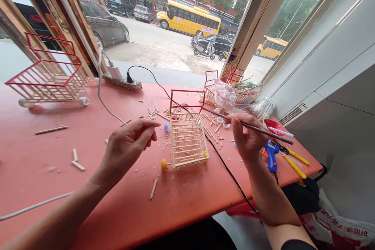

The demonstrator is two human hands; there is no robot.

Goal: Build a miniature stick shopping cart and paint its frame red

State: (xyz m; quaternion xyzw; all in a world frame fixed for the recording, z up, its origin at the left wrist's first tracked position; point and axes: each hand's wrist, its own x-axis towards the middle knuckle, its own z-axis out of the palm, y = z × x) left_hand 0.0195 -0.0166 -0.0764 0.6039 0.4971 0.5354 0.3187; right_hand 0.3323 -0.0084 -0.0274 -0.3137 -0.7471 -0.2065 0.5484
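Observation:
A small wooden-stick cart point(189, 140) stands on the table, with yellow and blue wheels and a handle frame painted dark red. My right hand point(249, 134) grips a thin paintbrush point(260, 128), whose tip meets the right side of the red handle. To the left of the cart, my left hand point(131, 138) hovers with its thumb and fingers pressed together. Nothing shows between them, and it is apart from the cart. A dish of red paint point(272, 125) with a white stick across it lies beyond my right hand.
A finished-looking red-rimmed cart point(49, 74) stands at the left, and others point(211, 82) at the back. Cut sticks point(211, 133) and shavings litter the pink table point(117, 211). A blue glue gun point(272, 156), yellow-handled pliers point(297, 156), power strip point(123, 82) and cables lie around.

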